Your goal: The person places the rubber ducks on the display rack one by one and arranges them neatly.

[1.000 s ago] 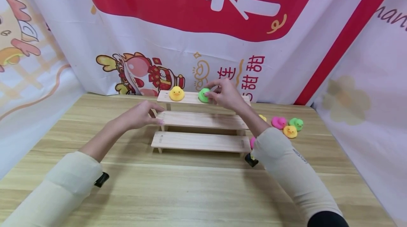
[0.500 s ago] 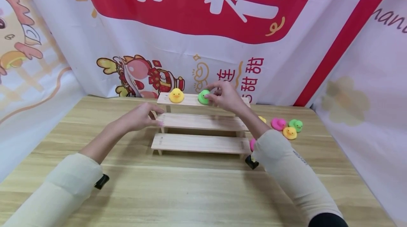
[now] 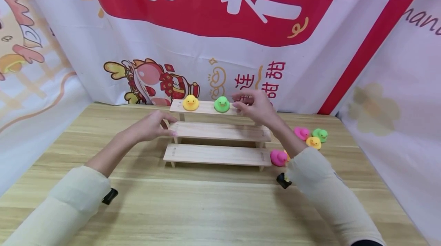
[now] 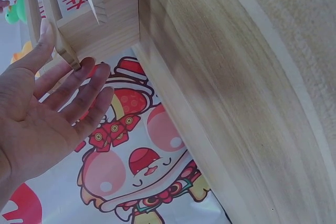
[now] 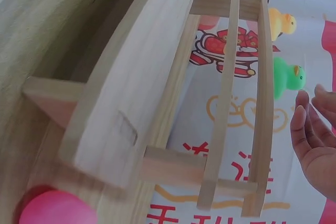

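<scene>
A three-tier wooden shelf rack (image 3: pixel 220 131) stands on the table. My left hand (image 3: pixel 151 126) holds the left end of its middle board, the thumb on one face and the index finger on the other, as the left wrist view shows; the other fingers (image 4: pixel 94 109) stretch out loosely. On the top board sit a yellow rubber duck (image 3: pixel 191 103) at the left and a green rubber duck (image 3: pixel 222 105) near the middle, both facing forward. Just right of the green duck is my right hand (image 3: pixel 258 108), its fingers bent and apart from the duck, nothing between them.
Right of the rack lie a pink duck (image 3: pixel 278 158), another pink duck (image 3: pixel 301 133), a green duck (image 3: pixel 320 135) and an orange duck (image 3: pixel 314 142). My right forearm partly hides another orange duck. A printed cloth (image 3: pixel 193 54) hangs close behind the rack.
My right hand has let go of the green duck and moved a little right. The green duck stays on the top board. My left hand has kept its place on the rack.
</scene>
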{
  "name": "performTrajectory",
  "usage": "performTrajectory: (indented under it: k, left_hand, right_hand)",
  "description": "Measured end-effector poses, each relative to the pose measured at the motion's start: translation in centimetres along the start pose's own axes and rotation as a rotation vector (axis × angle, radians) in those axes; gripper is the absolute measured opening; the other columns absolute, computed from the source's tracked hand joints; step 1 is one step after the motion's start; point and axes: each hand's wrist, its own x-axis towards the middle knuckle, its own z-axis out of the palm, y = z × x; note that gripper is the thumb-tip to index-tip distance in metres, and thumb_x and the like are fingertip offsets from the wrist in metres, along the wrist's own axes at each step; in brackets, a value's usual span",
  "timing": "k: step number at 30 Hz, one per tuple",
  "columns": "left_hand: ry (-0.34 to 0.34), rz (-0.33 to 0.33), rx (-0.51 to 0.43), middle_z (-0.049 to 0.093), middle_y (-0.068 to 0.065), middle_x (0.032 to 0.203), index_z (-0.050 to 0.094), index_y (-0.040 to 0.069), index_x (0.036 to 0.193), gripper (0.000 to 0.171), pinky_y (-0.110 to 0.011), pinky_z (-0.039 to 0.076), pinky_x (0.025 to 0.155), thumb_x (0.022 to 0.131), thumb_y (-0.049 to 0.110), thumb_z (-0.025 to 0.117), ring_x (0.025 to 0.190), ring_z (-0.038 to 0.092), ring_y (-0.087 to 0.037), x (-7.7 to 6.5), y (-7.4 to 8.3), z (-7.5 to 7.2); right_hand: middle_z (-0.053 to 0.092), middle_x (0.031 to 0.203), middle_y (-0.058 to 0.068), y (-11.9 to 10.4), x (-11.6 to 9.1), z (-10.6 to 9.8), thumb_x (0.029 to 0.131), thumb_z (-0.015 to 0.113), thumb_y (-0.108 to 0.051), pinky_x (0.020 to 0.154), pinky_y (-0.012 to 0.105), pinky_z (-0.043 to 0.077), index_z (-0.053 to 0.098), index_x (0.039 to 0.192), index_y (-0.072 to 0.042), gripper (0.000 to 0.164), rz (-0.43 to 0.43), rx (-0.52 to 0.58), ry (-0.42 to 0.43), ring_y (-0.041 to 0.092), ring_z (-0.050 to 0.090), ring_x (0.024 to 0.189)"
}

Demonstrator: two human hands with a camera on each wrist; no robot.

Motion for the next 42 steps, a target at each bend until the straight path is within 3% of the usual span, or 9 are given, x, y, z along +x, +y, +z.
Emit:
performTrajectory:
  k: [5,11,15,24,29,33,42]
  left_hand:
    - [-0.003,0.001,-0.003,0.068,-0.027,0.128,0.065,-0.01,0.131,0.051,-0.046,0.06,0.09,0.092,0.019,0.081,0.099,0.068,-0.03,0.1,-0.1,0.1]
    - [0.0,0.008,-0.013,0.067,-0.027,0.128,0.065,-0.011,0.131,0.051,-0.046,0.06,0.09,0.092,0.018,0.081,0.099,0.069,-0.029,0.1,-0.3,0.1]
    - [0.001,0.01,-0.015,0.068,-0.027,0.127,0.065,-0.011,0.131,0.051,-0.045,0.061,0.089,0.092,0.018,0.081,0.098,0.069,-0.028,0.1,-0.4,0.1]
    - [-0.002,0.008,-0.017,0.067,-0.027,0.128,0.065,-0.011,0.131,0.051,-0.045,0.061,0.089,0.092,0.018,0.081,0.099,0.069,-0.029,0.1,-0.3,0.1]
    - [0.004,0.007,-0.014,0.068,-0.027,0.127,0.065,-0.011,0.13,0.05,-0.044,0.061,0.089,0.092,0.017,0.081,0.098,0.07,-0.029,0.0,-0.3,0.1]
    - [0.003,0.002,-0.012,0.067,-0.027,0.128,0.065,-0.011,0.131,0.051,-0.045,0.061,0.089,0.092,0.018,0.081,0.098,0.07,-0.029,0.0,-0.2,0.0]
    - [0.005,0.003,-0.015,0.067,-0.027,0.127,0.065,-0.011,0.131,0.051,-0.045,0.061,0.089,0.092,0.017,0.081,0.098,0.069,-0.029,-0.1,-0.2,0.1]
  right_hand:
    - [0.074,0.113,0.02,0.3,-1.1,-0.9,0.097,0.073,-0.005,0.07,0.031,0.064,0.075,0.117,0.002,0.021,-0.028,-0.041,0.002,0.025,0.074,0.079]
    - [0.075,0.108,0.019,0.8,-2.3,-2.0,0.096,0.073,-0.005,0.065,0.025,0.061,0.074,0.114,0.003,0.02,-0.048,-0.091,0.024,0.024,0.074,0.075]
    - [0.075,0.103,0.019,1.2,-3.0,-2.8,0.097,0.073,-0.005,0.065,0.031,0.063,0.073,0.115,0.005,0.021,-0.023,-0.119,0.029,0.019,0.072,0.073]
    - [0.073,0.107,0.022,2.5,-5.1,-4.8,0.098,0.07,-0.004,0.073,0.032,0.064,0.069,0.124,0.007,0.028,0.019,-0.118,0.028,0.037,0.073,0.084]
    - [0.074,0.105,0.021,3.8,-6.0,-6.1,0.099,0.071,-0.009,0.064,0.023,0.059,0.07,0.122,0.005,0.028,0.06,-0.162,0.046,0.032,0.073,0.081]
    - [0.074,0.108,0.021,4.9,-6.6,-6.8,0.1,0.07,-0.011,0.064,0.022,0.058,0.071,0.121,0.004,0.026,0.112,-0.195,0.05,0.029,0.072,0.082]
    - [0.071,0.113,0.023,7.0,-7.5,-8.0,0.101,0.069,-0.014,0.07,0.024,0.059,0.068,0.125,0.005,0.03,0.226,-0.236,0.054,0.043,0.07,0.093]
